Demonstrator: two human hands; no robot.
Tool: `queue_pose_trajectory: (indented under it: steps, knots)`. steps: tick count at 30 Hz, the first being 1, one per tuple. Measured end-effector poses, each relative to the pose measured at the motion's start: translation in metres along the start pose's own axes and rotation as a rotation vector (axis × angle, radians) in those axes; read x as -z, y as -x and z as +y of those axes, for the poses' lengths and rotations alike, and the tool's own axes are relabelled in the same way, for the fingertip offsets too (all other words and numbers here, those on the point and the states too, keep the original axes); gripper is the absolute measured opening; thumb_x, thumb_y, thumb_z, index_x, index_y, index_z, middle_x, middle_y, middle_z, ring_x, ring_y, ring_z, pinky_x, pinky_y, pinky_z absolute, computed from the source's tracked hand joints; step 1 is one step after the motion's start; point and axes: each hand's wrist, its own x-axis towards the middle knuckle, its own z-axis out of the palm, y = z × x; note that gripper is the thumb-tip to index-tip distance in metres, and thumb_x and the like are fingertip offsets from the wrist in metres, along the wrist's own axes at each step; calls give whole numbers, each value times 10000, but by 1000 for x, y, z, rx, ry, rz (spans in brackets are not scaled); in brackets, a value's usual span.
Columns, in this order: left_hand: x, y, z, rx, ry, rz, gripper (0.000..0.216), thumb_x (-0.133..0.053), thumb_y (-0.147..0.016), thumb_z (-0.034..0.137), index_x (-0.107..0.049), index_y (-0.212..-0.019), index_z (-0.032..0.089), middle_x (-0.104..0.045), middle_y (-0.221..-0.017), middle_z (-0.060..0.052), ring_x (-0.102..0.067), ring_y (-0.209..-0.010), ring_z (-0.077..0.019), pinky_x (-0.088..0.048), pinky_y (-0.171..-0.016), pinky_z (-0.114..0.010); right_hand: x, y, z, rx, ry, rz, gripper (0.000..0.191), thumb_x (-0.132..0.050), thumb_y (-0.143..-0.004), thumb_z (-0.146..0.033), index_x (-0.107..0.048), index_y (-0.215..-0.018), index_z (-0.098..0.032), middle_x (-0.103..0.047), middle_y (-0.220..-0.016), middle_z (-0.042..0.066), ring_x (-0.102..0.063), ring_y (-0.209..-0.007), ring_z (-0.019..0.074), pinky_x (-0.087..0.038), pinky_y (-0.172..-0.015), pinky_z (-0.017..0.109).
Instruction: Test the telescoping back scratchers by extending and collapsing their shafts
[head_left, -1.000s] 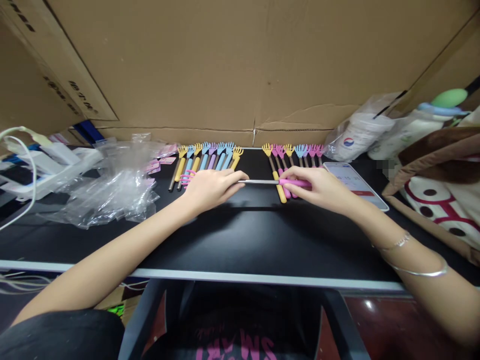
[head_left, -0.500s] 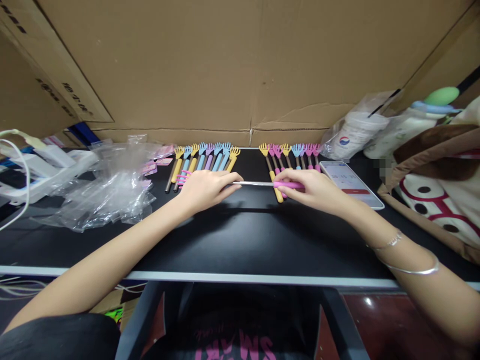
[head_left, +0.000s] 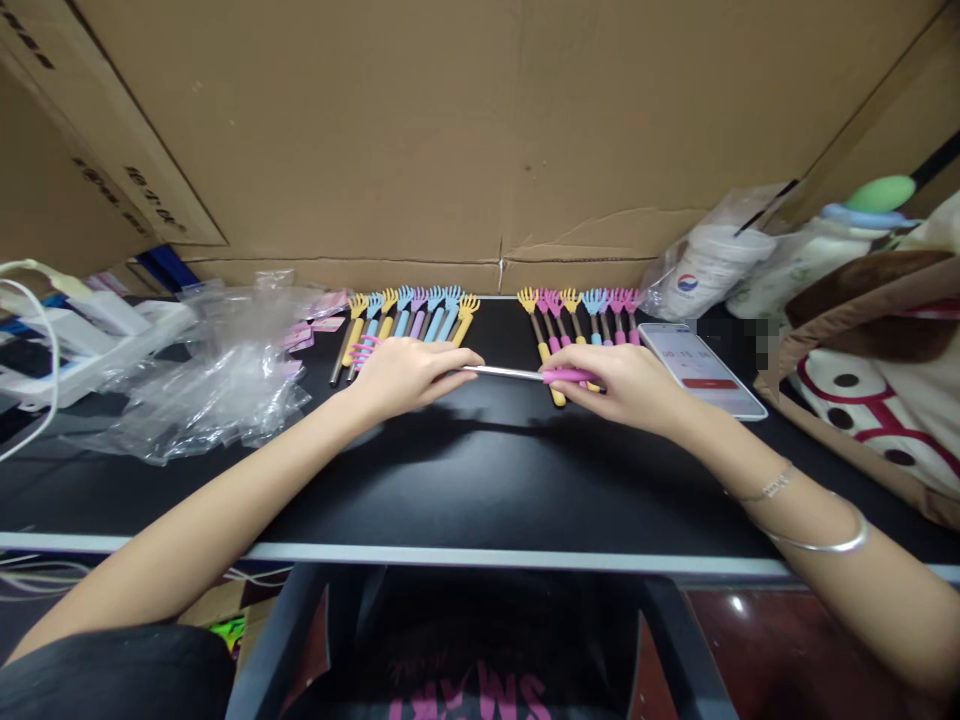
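Observation:
Both hands hold one pink back scratcher (head_left: 510, 373) crosswise above the black table. My left hand (head_left: 409, 378) is closed round its head end, and pink claw tips stick out behind the fingers. My right hand (head_left: 615, 378) grips the pink handle. Between them a stretch of silver rod shows. Behind my left hand lies a row of back scratchers (head_left: 401, 318) with yellow, blue and purple heads. Another row, with a yellow back scratcher (head_left: 544, 345) at its left end, lies behind my right hand and is partly covered by it.
Clear plastic bags (head_left: 225, 380) lie at the left, beside a white power strip (head_left: 112, 345). A phone (head_left: 705, 370) showing a timer rests right of my right hand. Farther right are a bagged cup (head_left: 697, 270), a bottle (head_left: 832, 250) and a cloth bag (head_left: 877, 400). Cardboard (head_left: 420, 130) walls the back.
The rod has tilted a little, its handle end now slightly lower. My right hand has shifted slightly left along with the handle. Both hands keep their hold.

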Motion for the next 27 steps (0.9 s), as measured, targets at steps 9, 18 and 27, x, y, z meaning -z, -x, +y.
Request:
queue_pose_trajectory:
  steps: [9,18,27]
  knots:
    - [0,1,5,48,-63,44,290,-421,-935,401,-666,-980,252,-731,-896,33,-674,-662,-121,-346,-486,-220,-4,-1,-2,-71,-32,67,245,-478,-879,-391,-626,-956,-212,-692,-783,0,-592,-644,106,-357,-570,206]
    - [0,1,10,43,-127,51,302,-418,-939,405,-676,-997,259,-728,-860,18,-654,-621,-116,-315,-467,-233,-12,-4,0,-183,-350,-65,327,-427,-896,-457,-587,-958,-179,-649,-684,6,-544,-593,106,-368,-600,221]
    - [2,2,9,-58,-193,127,282,-449,-931,404,-694,-983,275,-662,-636,24,-606,-537,-104,-258,-442,-249,-10,-5,3,-121,-308,-147,292,-428,-897,-429,-578,-956,-186,-653,-688,4,-551,-569,103,-365,-581,215]
